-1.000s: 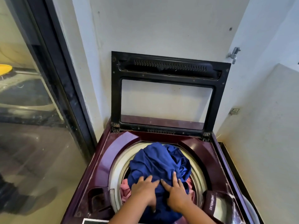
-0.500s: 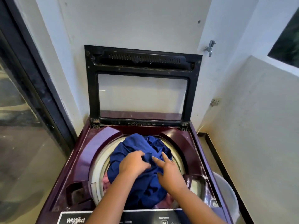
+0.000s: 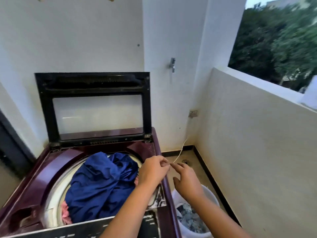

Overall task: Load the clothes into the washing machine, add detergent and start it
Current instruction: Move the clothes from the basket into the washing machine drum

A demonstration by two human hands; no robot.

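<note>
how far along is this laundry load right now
Done: a dark blue garment is heaped in the maroon top-loading washing machine over a pink cloth; the black-framed lid stands open. In hand: the left hand and right hand hover at its right edge, holding no clothes. Left: the grey-blue clothes in the white plastic bucket beside it, then detergent, lid, start.

White painted walls meet at a corner bearing a metal tap and a socket. The low right-hand wall opens onto daylight and green trees. The beige floor has a round drain and black skirting.
</note>
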